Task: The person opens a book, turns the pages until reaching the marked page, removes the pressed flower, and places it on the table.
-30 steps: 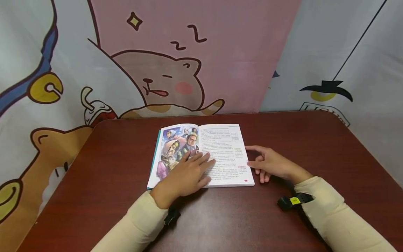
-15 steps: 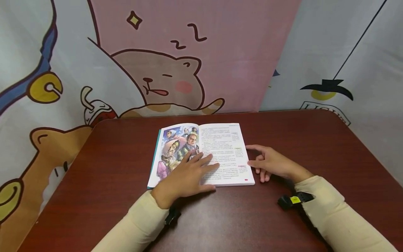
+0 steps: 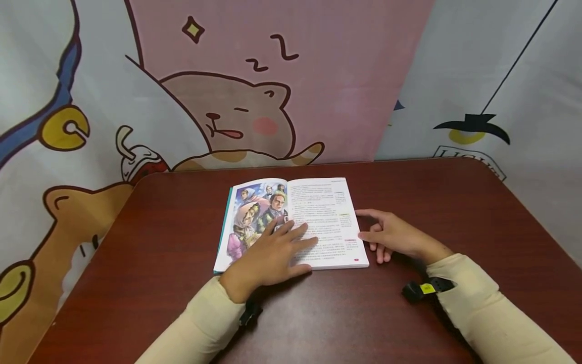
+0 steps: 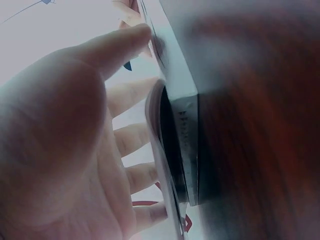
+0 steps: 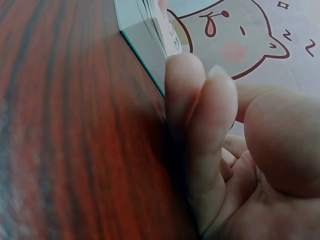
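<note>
An open book (image 3: 323, 202) lies on the table, a colour picture of people on its left page and printed text on its right. My left hand (image 3: 268, 258) rests over the lower middle of the book with fingers spread and straight, the thumb along the bottom edge. In the left wrist view, its fingertips meet the raised pages above the book's thick edge (image 4: 187, 130). Beside the right edge of the book is my right hand (image 3: 397, 235), index finger and thumb extended to the page edge. Its other fingers are bent down by the tabletop.
The dark red-brown table (image 3: 163, 227) extends around the book on all sides. Behind it hangs a cloth backdrop (image 3: 345, 91) with cartoon animals. Each wrist carries a small black camera, the right one (image 3: 414, 292) close above the table.
My left hand's fingers have spread wider, and its thumb has straightened to the right along the book's bottom edge. The right hand and the book have barely moved.
</note>
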